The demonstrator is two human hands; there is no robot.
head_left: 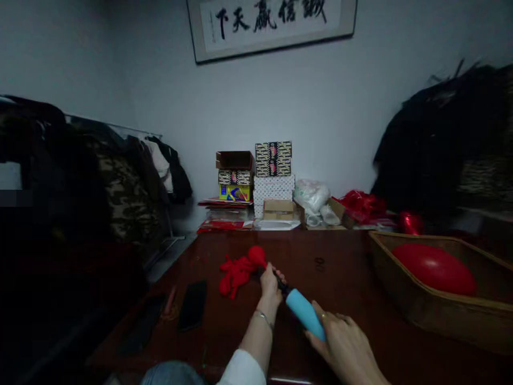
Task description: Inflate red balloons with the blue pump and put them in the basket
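A blue hand balloon pump (305, 313) with a dark front end slants over the brown table. My left hand (271, 283) is closed around its front end, where a small, partly swollen red balloon (257, 254) sticks out beyond the fingers. The balloon's neck is hidden in that hand. At the pump's rear end, my right hand (345, 338) is closed on it, the thumb on the near side and the fingers on the far side. Just left of the left hand lies a heap of limp red balloons (236, 275).
On the right, a tan basket (417, 302) holds a big inflated red balloon (436, 268). A black phone (193, 305) lies on the left. Stacked boxes (273, 187) and a plastic bag (311, 195) line the table's far side. Clothes (120, 182) hang at left.
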